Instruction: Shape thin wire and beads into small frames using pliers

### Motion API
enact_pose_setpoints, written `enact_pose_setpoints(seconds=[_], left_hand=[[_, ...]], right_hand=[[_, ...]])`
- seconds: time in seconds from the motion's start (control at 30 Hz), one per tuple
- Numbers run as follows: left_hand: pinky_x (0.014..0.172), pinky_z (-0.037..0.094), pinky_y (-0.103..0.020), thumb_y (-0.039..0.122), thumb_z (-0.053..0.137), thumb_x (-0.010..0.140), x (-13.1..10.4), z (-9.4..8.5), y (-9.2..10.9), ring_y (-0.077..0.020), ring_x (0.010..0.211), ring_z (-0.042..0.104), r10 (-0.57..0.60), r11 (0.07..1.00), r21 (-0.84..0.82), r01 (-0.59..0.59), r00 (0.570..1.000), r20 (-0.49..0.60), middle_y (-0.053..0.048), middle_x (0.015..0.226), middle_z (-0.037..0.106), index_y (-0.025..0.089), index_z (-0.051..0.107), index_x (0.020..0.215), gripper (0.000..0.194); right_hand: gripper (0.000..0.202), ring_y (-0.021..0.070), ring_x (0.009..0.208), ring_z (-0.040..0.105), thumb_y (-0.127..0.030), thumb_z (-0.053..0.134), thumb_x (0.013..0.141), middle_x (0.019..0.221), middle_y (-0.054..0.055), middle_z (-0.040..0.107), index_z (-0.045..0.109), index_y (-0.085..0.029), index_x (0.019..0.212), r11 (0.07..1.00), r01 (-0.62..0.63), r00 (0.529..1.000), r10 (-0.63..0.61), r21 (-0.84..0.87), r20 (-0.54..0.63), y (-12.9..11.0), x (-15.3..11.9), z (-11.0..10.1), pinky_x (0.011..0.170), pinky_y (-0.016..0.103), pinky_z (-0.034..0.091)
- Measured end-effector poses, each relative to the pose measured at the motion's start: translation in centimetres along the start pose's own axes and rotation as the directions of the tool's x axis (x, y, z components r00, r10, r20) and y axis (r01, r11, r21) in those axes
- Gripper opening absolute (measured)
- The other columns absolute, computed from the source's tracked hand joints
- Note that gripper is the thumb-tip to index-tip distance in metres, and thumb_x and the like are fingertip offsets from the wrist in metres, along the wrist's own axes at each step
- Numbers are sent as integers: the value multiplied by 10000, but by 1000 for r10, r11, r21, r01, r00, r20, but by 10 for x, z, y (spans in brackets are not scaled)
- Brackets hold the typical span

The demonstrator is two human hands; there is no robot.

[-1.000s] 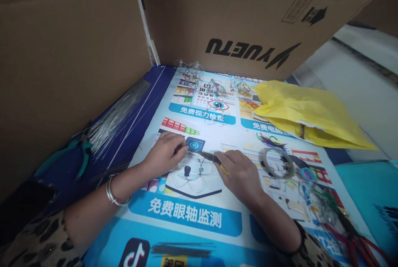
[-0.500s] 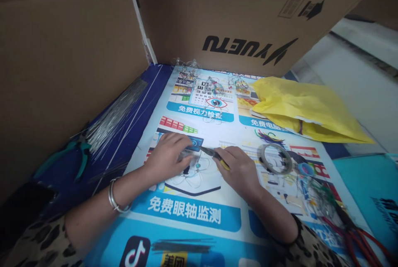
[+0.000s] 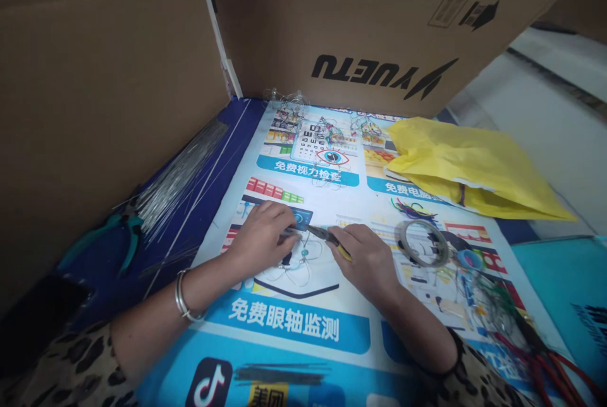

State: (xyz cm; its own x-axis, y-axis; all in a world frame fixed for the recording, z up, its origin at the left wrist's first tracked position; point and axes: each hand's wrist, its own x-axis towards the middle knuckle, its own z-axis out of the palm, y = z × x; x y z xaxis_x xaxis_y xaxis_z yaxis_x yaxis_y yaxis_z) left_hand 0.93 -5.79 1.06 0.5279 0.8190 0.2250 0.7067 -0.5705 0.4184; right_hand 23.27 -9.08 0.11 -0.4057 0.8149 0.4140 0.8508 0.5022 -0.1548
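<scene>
My right hand (image 3: 363, 260) is closed around pliers (image 3: 327, 236) with dark, pointed jaws and a yellow grip. The jaws point left, their tips near my left fingertips. My left hand (image 3: 265, 235), with silver bangles at its wrist, pinches a thin wire piece (image 3: 298, 273). The piece is bent into petal-like loops and carries a turquoise bead (image 3: 304, 253); it hangs below my left fingers over the printed sheet (image 3: 327, 205). Whether the jaws grip the wire is too fine to make out.
Straight silver wires (image 3: 183, 173) lie left, near teal-handled pliers (image 3: 107, 236). Finished-looking wire pieces (image 3: 332, 132) lie behind. On the right are a tape roll (image 3: 422, 244), a yellow bag (image 3: 474, 164) and red-handled pliers (image 3: 545, 356). Cardboard walls (image 3: 332, 15) stand behind and left.
The whole view has shifted slightly. My hands keep nearly the same places, with the pliers' tips still close to my left fingers and the wire piece.
</scene>
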Motion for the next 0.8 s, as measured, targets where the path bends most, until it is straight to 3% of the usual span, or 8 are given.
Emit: enact_pose_setpoints(seconds=[0.53, 0.8], left_hand=[[811, 397, -388, 220, 565, 780, -1, 1, 3, -241, 958, 491, -42, 999, 8, 42, 999, 7, -52, 976, 593, 187, 560, 895, 120], [852, 385, -400, 200, 565, 766, -8, -9, -5, -252, 1010, 484, -105, 994, 25, 105, 994, -8, -63, 1029, 582, 179, 553, 963, 198]], right_hand=[[183, 176, 803, 540, -243, 527, 848, 828, 57, 619, 634, -182, 984, 999, 25, 1000, -24, -45, 18, 0, -1, 0, 714, 284, 424], [179, 172, 804, 536, -258, 536, 847, 831, 54, 622, 635, -183, 977, 998, 21, 1000, -21, -53, -10, 0, 3, 3, 710, 275, 415]])
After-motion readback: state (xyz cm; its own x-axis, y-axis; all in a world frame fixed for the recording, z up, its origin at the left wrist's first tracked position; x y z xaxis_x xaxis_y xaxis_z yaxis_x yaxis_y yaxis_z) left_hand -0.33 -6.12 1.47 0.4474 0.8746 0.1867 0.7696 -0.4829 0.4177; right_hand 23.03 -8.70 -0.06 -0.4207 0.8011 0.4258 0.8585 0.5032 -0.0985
